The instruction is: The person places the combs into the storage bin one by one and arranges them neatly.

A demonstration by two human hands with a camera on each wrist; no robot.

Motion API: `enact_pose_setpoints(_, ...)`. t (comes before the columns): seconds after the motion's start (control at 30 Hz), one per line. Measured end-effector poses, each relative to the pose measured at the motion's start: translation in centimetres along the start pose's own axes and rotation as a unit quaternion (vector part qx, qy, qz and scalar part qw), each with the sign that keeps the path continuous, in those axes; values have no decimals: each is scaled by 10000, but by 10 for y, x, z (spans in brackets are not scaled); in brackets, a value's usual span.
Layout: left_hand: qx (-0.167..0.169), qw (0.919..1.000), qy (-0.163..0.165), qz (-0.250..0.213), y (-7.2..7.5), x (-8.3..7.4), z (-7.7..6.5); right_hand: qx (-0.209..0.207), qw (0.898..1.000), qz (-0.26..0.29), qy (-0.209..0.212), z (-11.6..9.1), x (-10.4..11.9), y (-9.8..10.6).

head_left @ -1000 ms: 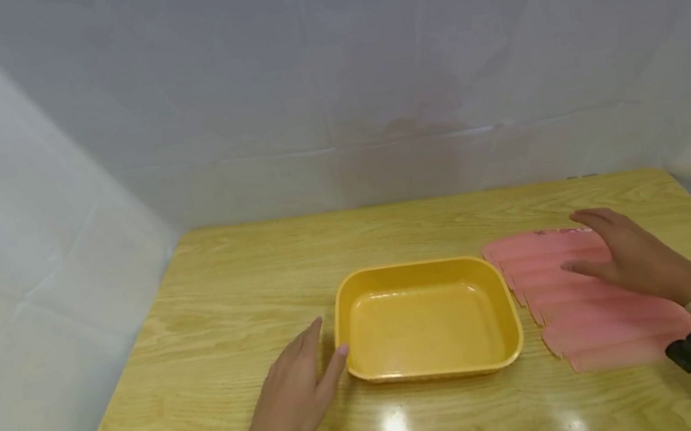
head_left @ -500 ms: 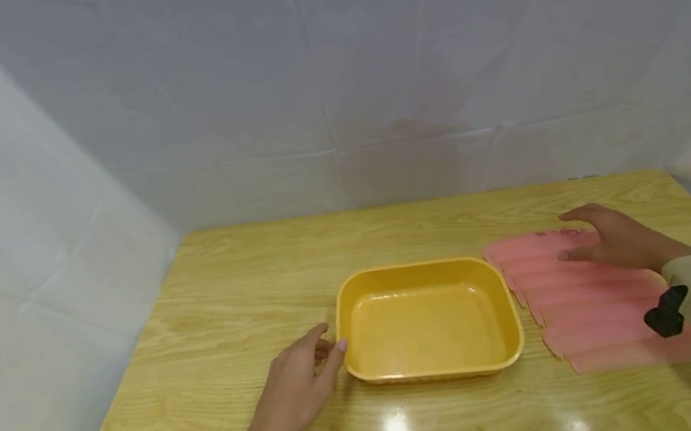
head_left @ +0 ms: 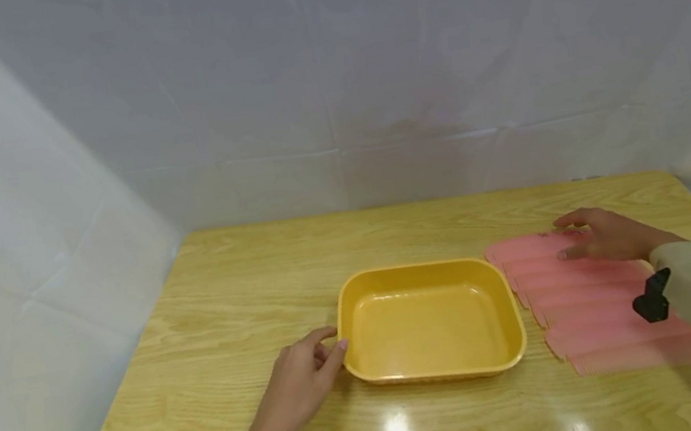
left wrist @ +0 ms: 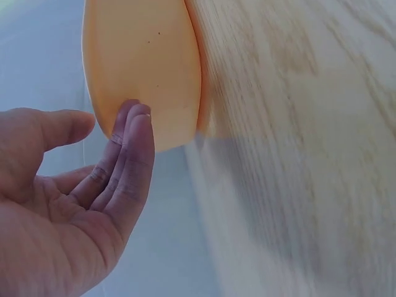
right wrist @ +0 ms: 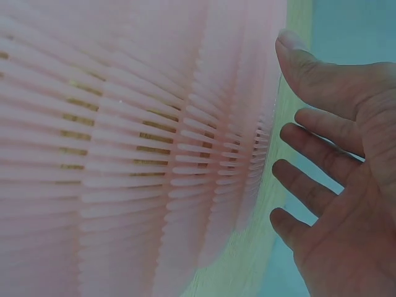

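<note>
A yellow rectangular tray [head_left: 430, 329] sits in the middle of the table. My left hand [head_left: 300, 382] is at its left end. In the left wrist view the fingers [left wrist: 133, 151] reach up against the outer wall, and the thumb [left wrist: 71, 128] is apart from them beside the rim. On the right lie several pink combs [head_left: 590, 309], overlapping in a row; their teeth show up close in the right wrist view. Over the far end of that row hovers my right hand [head_left: 610, 235], thumb and fingers spread apart with nothing between them.
The wooden table [head_left: 223, 293] extends to the left of the tray and in front of it. Pale sheeting [head_left: 326, 84] rises behind the table and on both sides.
My left fingers have drawn in to the tray's left end. The right hand has shifted left and away from me over the combs, its fingers coming lower. Tray and combs stay put.
</note>
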State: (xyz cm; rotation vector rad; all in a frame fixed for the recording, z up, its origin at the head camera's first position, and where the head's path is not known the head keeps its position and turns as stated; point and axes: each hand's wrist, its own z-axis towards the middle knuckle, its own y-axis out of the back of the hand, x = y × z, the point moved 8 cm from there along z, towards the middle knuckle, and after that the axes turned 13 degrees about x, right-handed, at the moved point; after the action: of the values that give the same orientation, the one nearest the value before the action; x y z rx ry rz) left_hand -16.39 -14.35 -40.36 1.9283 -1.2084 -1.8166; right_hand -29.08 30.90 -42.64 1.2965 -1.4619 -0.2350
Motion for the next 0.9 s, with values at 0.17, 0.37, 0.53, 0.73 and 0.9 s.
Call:
enact_pose_setpoints(0.17,145,9991,-14,-398,-3,2,2,-5,9998,-141,131,1,-1,0)
enact_pose_setpoints(0.37,211,9963,-127,-829,-5,1,3,-36,9995,-241,188,2,-5,0)
enact_pose_setpoints(0.53,272,9944,-130,-1016,-7,1,3,-124,9991,-291,294,3,-6,1)
enact_pose_setpoints(0.73,289,9942,-74,-1032,-7,0,2,-136,9988,-192,436,3,-4,1)
enact_pose_setpoints(0.9,277,9943,-36,-1030,-6,0,3,-191,9981,-361,459,5,-4,1)
